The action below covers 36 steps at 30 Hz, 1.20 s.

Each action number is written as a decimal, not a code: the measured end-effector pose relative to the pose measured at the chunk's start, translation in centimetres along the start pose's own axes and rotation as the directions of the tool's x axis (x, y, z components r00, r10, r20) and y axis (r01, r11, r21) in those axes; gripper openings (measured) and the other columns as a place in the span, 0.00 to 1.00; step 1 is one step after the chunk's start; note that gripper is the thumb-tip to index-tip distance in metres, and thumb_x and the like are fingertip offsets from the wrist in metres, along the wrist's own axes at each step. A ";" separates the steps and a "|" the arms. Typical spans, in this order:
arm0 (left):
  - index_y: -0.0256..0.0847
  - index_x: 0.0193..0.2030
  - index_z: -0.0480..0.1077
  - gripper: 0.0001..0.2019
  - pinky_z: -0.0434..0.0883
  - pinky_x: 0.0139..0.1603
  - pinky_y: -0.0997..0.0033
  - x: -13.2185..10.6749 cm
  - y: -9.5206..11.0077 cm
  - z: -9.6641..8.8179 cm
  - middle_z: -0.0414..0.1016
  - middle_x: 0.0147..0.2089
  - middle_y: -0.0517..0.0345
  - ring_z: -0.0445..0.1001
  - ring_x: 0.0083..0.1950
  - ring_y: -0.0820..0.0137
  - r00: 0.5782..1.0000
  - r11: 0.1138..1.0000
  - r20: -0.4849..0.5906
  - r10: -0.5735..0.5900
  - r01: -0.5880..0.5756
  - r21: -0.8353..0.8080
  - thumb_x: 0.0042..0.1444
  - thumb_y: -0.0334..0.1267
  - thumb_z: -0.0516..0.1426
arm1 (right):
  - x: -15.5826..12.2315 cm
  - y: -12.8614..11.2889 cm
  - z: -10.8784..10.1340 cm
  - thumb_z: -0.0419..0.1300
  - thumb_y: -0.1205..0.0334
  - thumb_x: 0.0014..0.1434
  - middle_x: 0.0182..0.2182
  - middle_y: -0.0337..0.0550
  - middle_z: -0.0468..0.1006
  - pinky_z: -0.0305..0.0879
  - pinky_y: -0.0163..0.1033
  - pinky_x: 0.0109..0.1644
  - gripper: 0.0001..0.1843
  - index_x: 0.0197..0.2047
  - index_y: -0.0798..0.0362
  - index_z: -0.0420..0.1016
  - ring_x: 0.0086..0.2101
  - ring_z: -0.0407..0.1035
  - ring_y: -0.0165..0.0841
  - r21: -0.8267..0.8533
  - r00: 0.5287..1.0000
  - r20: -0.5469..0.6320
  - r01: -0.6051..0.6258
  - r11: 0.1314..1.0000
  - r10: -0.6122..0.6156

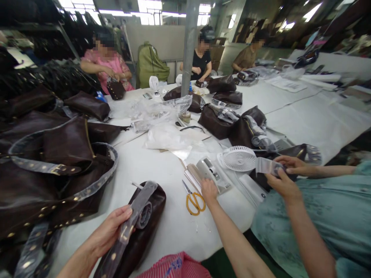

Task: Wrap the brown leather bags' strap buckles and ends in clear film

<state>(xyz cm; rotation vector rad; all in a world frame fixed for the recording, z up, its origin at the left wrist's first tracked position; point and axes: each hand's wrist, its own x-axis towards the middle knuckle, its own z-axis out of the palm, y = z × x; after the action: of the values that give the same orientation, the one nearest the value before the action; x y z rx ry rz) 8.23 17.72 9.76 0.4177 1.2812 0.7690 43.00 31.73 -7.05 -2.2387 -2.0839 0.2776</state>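
Observation:
My left hand (117,222) grips a plastic-wrapped bag strap (127,227), thumb on top. The studded strap lies over a dark brown leather bag (156,200), with its far end rolled into a coil. My right hand (210,190) has its fingers curled in beside a grey tape dispenser (213,173) and a stack of card strips (194,173). Its fingertips are hidden, and what they hold, if anything, cannot be made out. Scissors with yellow handles (195,202) lie just left of my right wrist.
A large studded bag (69,162) fills the left side. At right, a co-worker's hands (285,177) handle a wrapped piece near a white fan (239,158). Clear plastic (171,139) and more brown bags (220,119) lie beyond. A metal post (189,50) rises mid-table; people sit opposite.

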 end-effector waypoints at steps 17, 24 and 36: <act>0.34 0.34 0.74 0.20 0.69 0.25 0.80 0.5 0.2 1.1 0.77 0.29 0.53 0.72 0.24 0.74 0.998 0.997 -0.031 -0.061 0.059 -0.054 0.41 0.48 0.69 | 0.8 2.7 1.8 0.53 0.65 0.61 0.39 0.49 0.77 0.62 0.38 0.46 0.12 0.46 0.55 0.75 0.42 0.70 0.38 0.074 0.993 -0.003 0.115 0.991 -0.115; 0.35 0.34 0.74 0.21 0.71 0.27 0.78 0.1 0.5 1.2 0.77 0.29 0.54 0.73 0.24 0.73 0.998 0.996 -0.037 -0.056 0.053 -0.078 0.37 0.48 0.71 | 0.3 3.8 2.3 0.53 0.64 0.62 0.40 0.50 0.78 0.65 0.37 0.46 0.16 0.51 0.56 0.73 0.42 0.72 0.38 0.104 0.990 -0.034 0.138 0.985 -0.135; 0.32 0.35 0.73 0.22 0.73 0.30 0.73 0.5 0.4 -0.1 0.77 0.29 0.50 0.74 0.25 0.70 0.999 0.994 0.021 -0.032 0.034 -0.106 0.38 0.46 0.70 | -0.2 4.0 0.9 0.53 0.64 0.59 0.42 0.57 0.75 0.62 0.46 0.48 0.14 0.47 0.57 0.73 0.43 0.67 0.44 0.105 0.975 -0.026 0.220 0.970 -0.219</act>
<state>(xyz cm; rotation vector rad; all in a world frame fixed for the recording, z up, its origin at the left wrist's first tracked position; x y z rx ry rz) 8.11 18.33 9.69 0.3167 1.2201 0.7990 46.72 31.14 -8.64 -1.9242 -2.2267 0.3490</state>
